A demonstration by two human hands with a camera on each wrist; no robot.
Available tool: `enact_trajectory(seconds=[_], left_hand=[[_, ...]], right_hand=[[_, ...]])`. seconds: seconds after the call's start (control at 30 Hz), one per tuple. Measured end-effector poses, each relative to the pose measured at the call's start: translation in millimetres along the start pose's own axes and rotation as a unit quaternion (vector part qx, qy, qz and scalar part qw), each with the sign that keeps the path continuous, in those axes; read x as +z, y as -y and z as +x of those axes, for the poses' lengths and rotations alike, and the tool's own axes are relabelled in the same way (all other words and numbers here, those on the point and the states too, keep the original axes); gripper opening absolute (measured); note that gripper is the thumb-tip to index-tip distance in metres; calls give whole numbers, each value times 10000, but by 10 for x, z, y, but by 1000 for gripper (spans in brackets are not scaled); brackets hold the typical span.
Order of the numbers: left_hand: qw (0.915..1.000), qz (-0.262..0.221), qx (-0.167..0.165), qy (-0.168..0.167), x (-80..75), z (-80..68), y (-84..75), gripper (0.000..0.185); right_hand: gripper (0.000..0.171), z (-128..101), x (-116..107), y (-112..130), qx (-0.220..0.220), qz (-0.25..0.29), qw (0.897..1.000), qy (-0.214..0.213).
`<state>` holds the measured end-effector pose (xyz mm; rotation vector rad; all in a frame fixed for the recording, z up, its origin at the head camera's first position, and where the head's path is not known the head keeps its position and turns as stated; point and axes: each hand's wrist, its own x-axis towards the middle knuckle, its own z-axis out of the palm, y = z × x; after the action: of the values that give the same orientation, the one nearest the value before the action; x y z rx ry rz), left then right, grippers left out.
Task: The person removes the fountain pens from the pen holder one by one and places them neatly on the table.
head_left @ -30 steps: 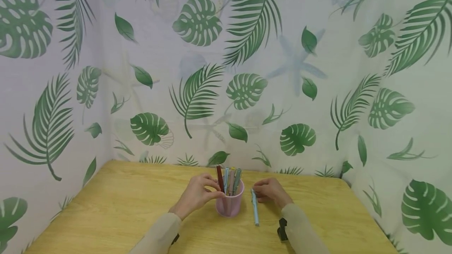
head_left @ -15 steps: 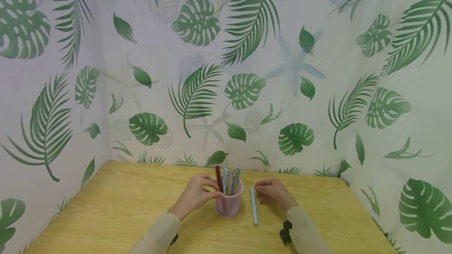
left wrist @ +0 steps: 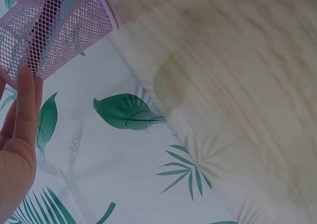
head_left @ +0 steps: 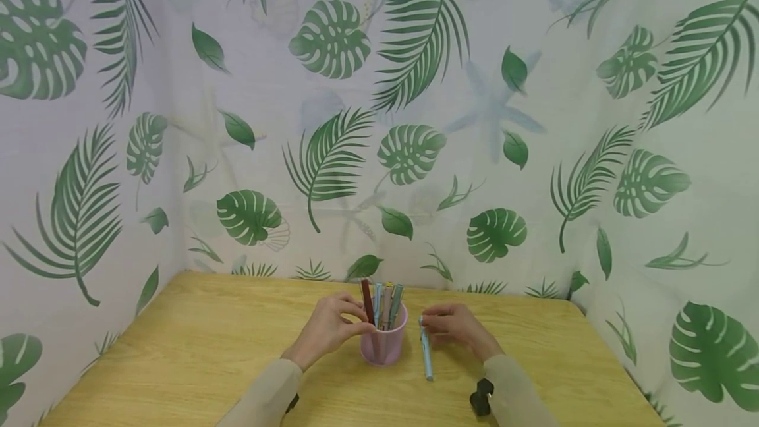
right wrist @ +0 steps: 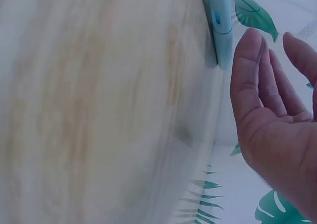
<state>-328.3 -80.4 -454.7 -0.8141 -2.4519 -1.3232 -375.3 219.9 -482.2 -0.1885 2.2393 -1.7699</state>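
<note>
A pink mesh pen cup (head_left: pixel 382 348) stands upright on the table, holding several pens (head_left: pixel 388 305), among them dark red, light blue and grey-green ones. My left hand (head_left: pixel 332 325) holds the cup at its left side near the rim. In the left wrist view, fingers (left wrist: pixel 25 100) touch the mesh, and the top of the hand is cut off. To the right of the cup lies a light blue pen (head_left: pixel 426 354). My right hand (head_left: pixel 461 329) is beside that pen's far end, fingers slightly bent. The right wrist view shows a gap between the fingertips (right wrist: pixel 247 40) and the pen (right wrist: pixel 219 21).
The wood-grain table (head_left: pixel 207 335) reaches back to a white curtain (head_left: pixel 356 170) printed with green leaves, which also covers both sides. A black device (head_left: pixel 481 397) is strapped at the right wrist.
The right hand drew slightly away from the light blue pen, then came a little back toward its far end. The left hand and the cup have stayed in place.
</note>
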Motion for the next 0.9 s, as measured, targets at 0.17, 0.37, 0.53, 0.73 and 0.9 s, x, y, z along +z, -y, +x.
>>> enact_trajectory(seconds=[0.17, 0.37, 0.53, 0.73, 0.9], left_hand=[[10000, 28, -55, -9, -9, -9, 4, 17], [10000, 0, -38, 7, -11, -1, 7, 17], [10000, -52, -71, 12, 0, 15, 17, 18], [9999, -29, -95, 29, 2, 19, 13, 19], [9999, -18, -112, 36, -6, 16, 0, 20]], right_hand=[[42, -17, 23, 9, 66, 162, 9997, 178], [48, -37, 45, 40, -117, 197, 9990, 383], [50, -65, 64, 76, -329, 262, 9977, 533], [51, -105, 107, 135, -494, 365, 9969, 493], [56, -116, 178, 182, -697, 435, 9963, 250]])
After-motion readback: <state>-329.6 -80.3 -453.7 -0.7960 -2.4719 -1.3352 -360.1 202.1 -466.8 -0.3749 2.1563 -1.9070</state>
